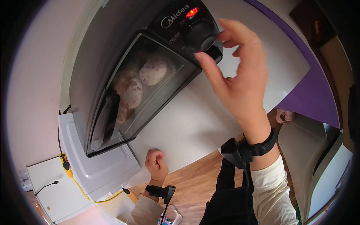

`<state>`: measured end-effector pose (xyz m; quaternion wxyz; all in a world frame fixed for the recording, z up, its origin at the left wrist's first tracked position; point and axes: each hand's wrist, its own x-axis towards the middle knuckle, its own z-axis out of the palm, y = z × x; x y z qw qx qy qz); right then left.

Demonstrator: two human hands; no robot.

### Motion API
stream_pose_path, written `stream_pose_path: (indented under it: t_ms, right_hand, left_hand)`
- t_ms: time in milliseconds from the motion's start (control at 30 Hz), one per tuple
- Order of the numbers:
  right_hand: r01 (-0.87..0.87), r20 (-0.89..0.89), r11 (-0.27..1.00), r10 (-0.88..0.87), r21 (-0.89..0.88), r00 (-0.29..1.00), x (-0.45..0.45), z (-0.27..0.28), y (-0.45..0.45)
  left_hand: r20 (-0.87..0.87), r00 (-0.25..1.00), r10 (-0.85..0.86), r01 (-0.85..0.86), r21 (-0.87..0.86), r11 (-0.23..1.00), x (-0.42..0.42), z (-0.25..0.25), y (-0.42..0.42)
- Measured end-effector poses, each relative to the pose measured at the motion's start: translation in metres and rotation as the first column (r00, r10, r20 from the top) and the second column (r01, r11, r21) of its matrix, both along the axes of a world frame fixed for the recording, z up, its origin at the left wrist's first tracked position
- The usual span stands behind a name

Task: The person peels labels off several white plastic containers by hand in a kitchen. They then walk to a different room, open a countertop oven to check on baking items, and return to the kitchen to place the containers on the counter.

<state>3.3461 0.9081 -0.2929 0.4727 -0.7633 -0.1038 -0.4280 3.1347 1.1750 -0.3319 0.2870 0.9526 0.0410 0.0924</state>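
A black Midea toaster oven stands before me, its glass door closed. Behind the glass lie several pale, rounded pieces of food with reddish-purple mottling; their kind is unclear. A red indicator light glows on the control panel beside a round black knob. My right hand hovers at this panel, thumb and fingers spread about the knob area, slightly blurred and with nothing held. My left hand is loosely curled near the table's front edge, below the door handle. Nothing shows in it.
The oven is on a white table. Beside it sits a white lidded appliance or box. A yellow extension cord runs past a white cabinet. Purple cloth and a grey chair are at right, above a wooden floor.
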Motion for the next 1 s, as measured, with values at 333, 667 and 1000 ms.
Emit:
stream_pose_path:
  t_ms: [333,667,1000]
  right_hand:
    - [-0.075,0.108,0.997,0.073,0.015,0.991,0.011,0.000,0.004]
    - [-0.048,0.091,0.998,0.045,0.031,0.995,0.012,-0.002,0.006]
    - [-0.131,0.019,0.990,0.132,-0.052,0.991,0.001,0.009,-0.006]
  left_hand:
    - [0.001,1.000,0.000,0.000,0.017,1.000,0.002,0.003,-0.002]
    - [-0.011,1.000,0.003,-0.003,0.003,1.000,0.001,0.001,0.000]
    - [0.003,1.000,-0.002,0.002,0.006,1.000,0.002,0.002,-0.001]
